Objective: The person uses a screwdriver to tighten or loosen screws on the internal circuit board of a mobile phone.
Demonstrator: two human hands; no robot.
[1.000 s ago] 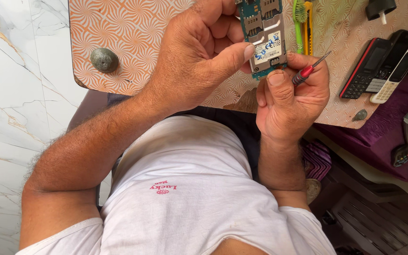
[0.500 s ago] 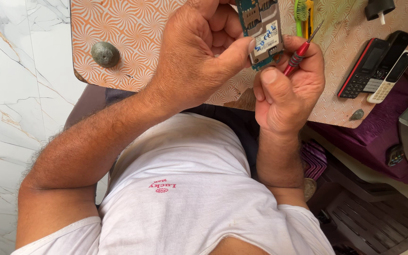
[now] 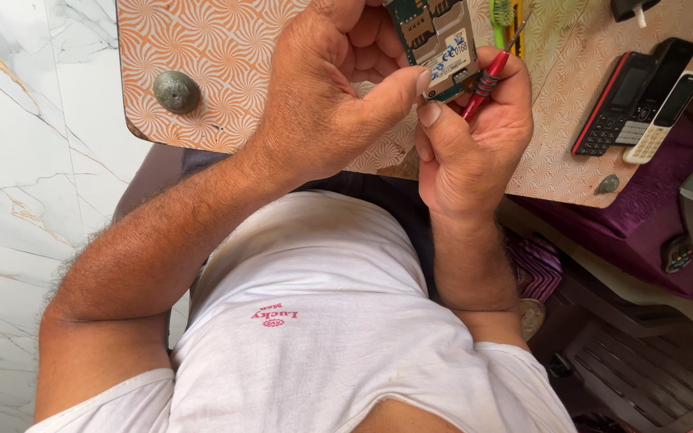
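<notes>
Circuit board point(image 3: 435, 36) shifted slightly up-left since earlier; left hand point(image 3: 326, 88) pinches it above the patterned table point(image 3: 202, 56). Right hand point(image 3: 475, 136) grips a red screwdriver point(image 3: 487, 80), tip apparently at the board edge.

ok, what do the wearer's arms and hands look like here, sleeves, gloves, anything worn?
Both are bare. The left hand and right hand have no gloves, and no rings, watch or bands show on the visible parts. Both forearms are uncovered and hairy. The only sleeve in view is the short sleeve of a white T-shirt, ending on the left upper arm; the right sleeve is out of view.
</notes>
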